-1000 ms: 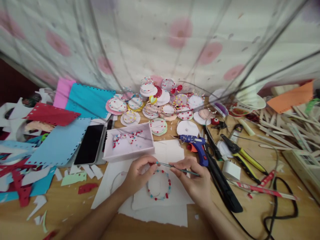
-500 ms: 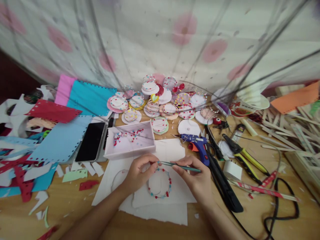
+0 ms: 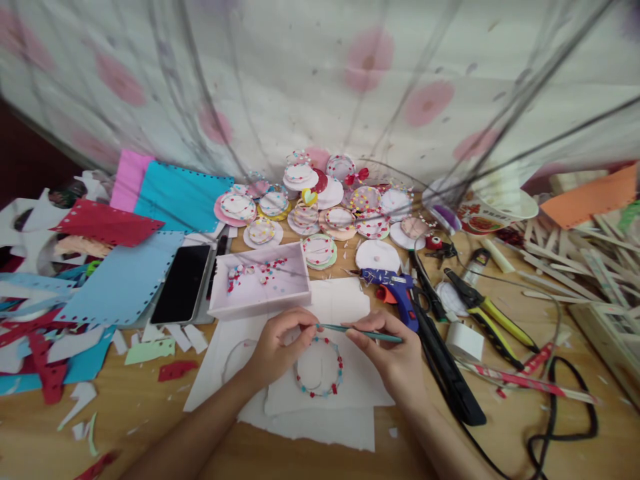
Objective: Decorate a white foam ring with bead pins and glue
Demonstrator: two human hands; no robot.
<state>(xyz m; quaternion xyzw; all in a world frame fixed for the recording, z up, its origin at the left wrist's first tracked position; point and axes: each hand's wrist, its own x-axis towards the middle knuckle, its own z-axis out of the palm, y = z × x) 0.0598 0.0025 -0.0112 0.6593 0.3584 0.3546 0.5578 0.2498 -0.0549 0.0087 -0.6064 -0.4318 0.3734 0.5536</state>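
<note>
My right hand (image 3: 393, 347) grips a pair of teal tweezers (image 3: 377, 335), their tips pointing left. Those tips meet the fingertips of my left hand (image 3: 287, 343), which are pinched together on something too small to make out. Just below the fingertips is a thin ring (image 3: 341, 373) dotted with red, blue and white bits, over white paper (image 3: 350, 417). Whether the left fingers also grip the ring's top edge is hidden. A plainer thin loop (image 3: 227, 360) lies on the paper, partly behind my left wrist.
A white box (image 3: 260, 303) holds small red, white and blue pieces. Decorated paper discs (image 3: 320, 250) crowd the back. A blue glue gun (image 3: 395, 287), a black tool (image 3: 450, 373) and yellow-black pliers (image 3: 493, 320) lie right. A phone (image 3: 183, 283) and punched paper sheets (image 3: 125, 277) lie left.
Almost nothing differs. The tweezers and my right hand have shifted very slightly, with the tweezer arms looking closer together; my left hand stays in place.
</note>
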